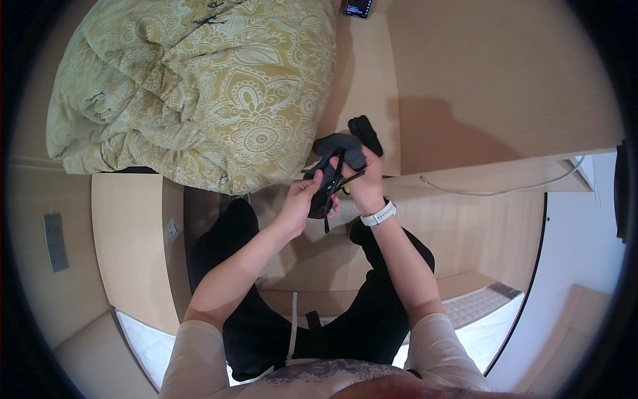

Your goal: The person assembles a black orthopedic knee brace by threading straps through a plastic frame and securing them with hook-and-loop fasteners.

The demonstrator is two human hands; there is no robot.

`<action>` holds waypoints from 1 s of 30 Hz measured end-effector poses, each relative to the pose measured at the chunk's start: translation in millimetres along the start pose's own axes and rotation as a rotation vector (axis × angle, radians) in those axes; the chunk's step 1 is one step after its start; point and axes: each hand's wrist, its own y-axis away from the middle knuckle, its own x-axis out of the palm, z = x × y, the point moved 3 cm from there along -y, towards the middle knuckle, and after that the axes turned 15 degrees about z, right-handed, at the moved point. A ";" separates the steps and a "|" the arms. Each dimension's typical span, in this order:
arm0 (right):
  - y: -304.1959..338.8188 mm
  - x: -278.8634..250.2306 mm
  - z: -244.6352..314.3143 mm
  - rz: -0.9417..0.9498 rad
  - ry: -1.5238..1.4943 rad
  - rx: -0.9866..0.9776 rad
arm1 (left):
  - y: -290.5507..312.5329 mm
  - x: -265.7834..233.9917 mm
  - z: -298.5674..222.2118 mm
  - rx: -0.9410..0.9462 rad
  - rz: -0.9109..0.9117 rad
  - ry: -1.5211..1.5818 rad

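Observation:
Both my hands meet in front of me beside the edge of the bedding. My left hand (pixel 302 201) is closed on a pair of black glasses (pixel 321 202), one thin arm of which sticks up toward the right. Bunched in my right hand (pixel 363 179) is a dark grey cloth (pixel 340 147), close against the glasses. Part of the right fingers is hidden behind the glasses, where a small yellow-green patch shows. A black, rounded oblong item (pixel 365 135), perhaps a case, lies on the wooden surface just beyond my right hand.
A yellow-green patterned quilt (pixel 252 93) is heaped at the far left. A phone (pixel 359 8) with a lit screen lies at the far edge. A pale cable (pixel 478 193) hangs at the right of the wooden panel (pixel 492 80). A wooden cabinet (pixel 136 239) stands at left.

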 end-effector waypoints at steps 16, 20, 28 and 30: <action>-0.9 -5.5 -3.5 0.140 0.164 0.041 | 1.9 -0.4 -10.3 -0.029 -0.031 0.064; -1.8 -16.9 5.4 0.191 0.243 0.048 | 8.0 2.1 -20.1 -0.001 -0.086 0.111; 2.4 -1.8 -16.0 0.058 0.230 0.083 | -0.5 -2.4 0.6 -0.016 -0.022 0.139; 2.0 -1.2 -13.7 0.122 0.052 0.095 | 1.9 -4.6 -4.8 -0.019 -0.041 0.114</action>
